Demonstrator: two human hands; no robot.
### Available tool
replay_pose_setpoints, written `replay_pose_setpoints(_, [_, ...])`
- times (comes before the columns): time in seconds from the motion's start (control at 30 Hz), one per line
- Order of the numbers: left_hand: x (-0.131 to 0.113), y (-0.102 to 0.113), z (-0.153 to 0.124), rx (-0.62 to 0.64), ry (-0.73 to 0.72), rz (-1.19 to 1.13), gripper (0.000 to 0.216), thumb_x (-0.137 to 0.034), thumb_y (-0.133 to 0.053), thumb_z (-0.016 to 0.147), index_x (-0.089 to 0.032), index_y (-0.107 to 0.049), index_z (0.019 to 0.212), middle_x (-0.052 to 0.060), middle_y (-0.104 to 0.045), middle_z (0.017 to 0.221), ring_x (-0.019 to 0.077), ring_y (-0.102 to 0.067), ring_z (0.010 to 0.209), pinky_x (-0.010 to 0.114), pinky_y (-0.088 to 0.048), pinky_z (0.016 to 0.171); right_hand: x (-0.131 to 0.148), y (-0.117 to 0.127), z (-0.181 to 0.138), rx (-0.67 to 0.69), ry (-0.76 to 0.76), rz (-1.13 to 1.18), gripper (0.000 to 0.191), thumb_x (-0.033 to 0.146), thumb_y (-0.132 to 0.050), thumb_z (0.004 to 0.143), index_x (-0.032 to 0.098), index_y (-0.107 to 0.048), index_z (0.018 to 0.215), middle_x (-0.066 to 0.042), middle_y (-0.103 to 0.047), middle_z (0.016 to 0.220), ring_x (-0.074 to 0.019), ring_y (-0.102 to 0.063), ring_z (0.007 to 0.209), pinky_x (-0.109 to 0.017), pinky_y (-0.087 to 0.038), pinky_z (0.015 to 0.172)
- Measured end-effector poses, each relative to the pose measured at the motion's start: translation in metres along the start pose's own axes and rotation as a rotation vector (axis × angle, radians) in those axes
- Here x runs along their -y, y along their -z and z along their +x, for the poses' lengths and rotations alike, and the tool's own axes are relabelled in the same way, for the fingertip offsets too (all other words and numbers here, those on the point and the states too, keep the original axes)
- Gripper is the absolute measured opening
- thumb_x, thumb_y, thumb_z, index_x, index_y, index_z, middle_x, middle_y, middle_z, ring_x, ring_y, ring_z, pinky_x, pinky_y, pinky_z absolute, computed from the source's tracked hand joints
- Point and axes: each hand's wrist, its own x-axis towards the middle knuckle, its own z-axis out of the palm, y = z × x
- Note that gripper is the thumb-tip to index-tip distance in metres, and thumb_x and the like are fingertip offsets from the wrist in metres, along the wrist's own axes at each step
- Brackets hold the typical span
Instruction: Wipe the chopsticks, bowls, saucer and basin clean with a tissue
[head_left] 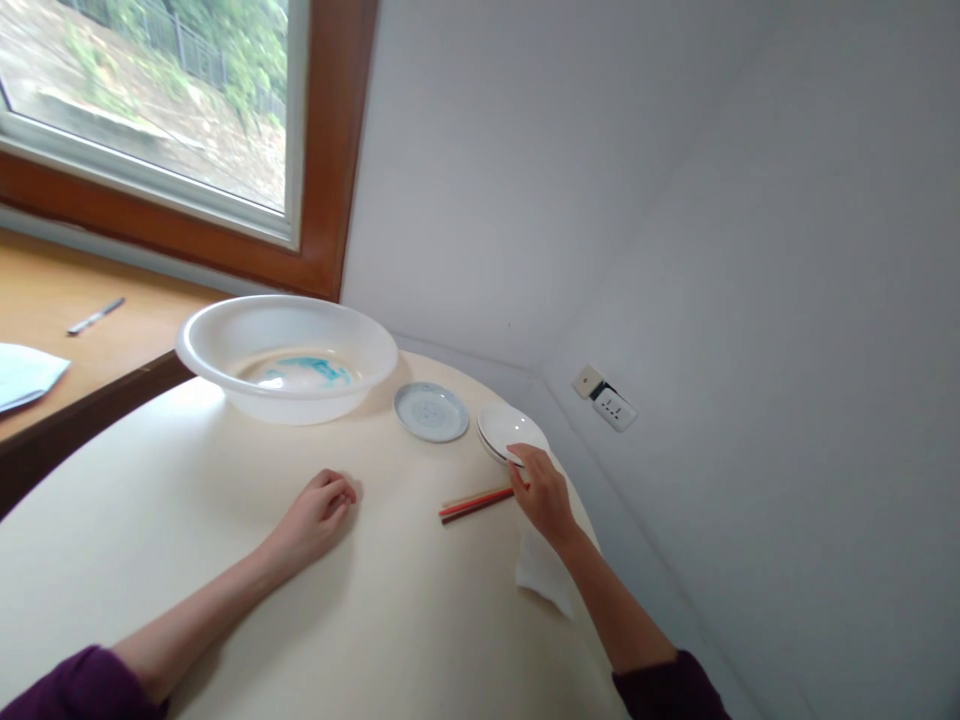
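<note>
My right hand (541, 492) is at the near rim of a shallow white dish (510, 428), fingers over the rim and thumb below it, pinching the edge. This dish sits on a second one, whose rim shows beneath. Just left of this hand lie several chopsticks (476, 505), red, dark and pale, their right ends close to the thumb. Below the wrist is a white cloth (541, 572), partly covered by my forearm. My left hand (324, 505) rests on the table, fingers curled in, with nothing visible in it. A grey-blue plate (430, 412) lies left of the white dishes.
A large translucent basin (289, 405) with some blue-green on its bottom stands at the back of the round white table (405, 620). On the wooden desk (142, 345) at left are a pen (96, 316) and papers (28, 375). The wall has a socket (615, 408).
</note>
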Motion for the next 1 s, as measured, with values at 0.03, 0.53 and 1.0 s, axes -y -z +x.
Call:
replay_pose_setpoints(0.03, [0.000, 0.000, 0.000, -0.004, -0.004, -0.003, 0.014, -0.020, -0.041, 0.067, -0.020, -0.055, 0.066, 0.005, -0.056, 0.080, 0.0193, -0.054, 0.076, 0.032, -0.047, 0.070, 0.008, -0.001, 0.002, 0.033, 0.018, 0.029, 0.032, 0.024, -0.035, 0.091, 0.018, -0.059, 0.111, -0.012, -0.063, 0.107, -0.0212, -0.055, 0.107, -0.039, -0.044, 0.096])
replay_pose_setpoints(0.53, [0.002, -0.005, -0.001, -0.044, -0.025, -0.022, 0.020, -0.005, -0.039, 0.069, -0.019, -0.053, 0.068, 0.005, -0.054, 0.081, 0.0168, -0.054, 0.076, 0.029, -0.045, 0.068, 0.093, -0.100, 0.055, 0.565, -0.225, 0.012, 0.059, 0.030, -0.033, 0.092, 0.011, -0.016, 0.145, -0.014, -0.010, 0.152, -0.0307, -0.009, 0.139, -0.064, -0.016, 0.103])
replay_pose_setpoints(1.0, [0.000, -0.003, -0.002, -0.031, -0.027, -0.037, 0.014, -0.012, -0.041, 0.070, -0.020, -0.052, 0.067, 0.005, -0.054, 0.081, 0.0172, -0.053, 0.075, 0.031, -0.046, 0.068, 0.100, -0.100, 0.054, 0.537, -0.182, 0.098, 0.054, 0.025, -0.037, 0.090, 0.006, -0.029, 0.140, -0.017, -0.022, 0.149, -0.0290, -0.015, 0.138, -0.050, -0.016, 0.109])
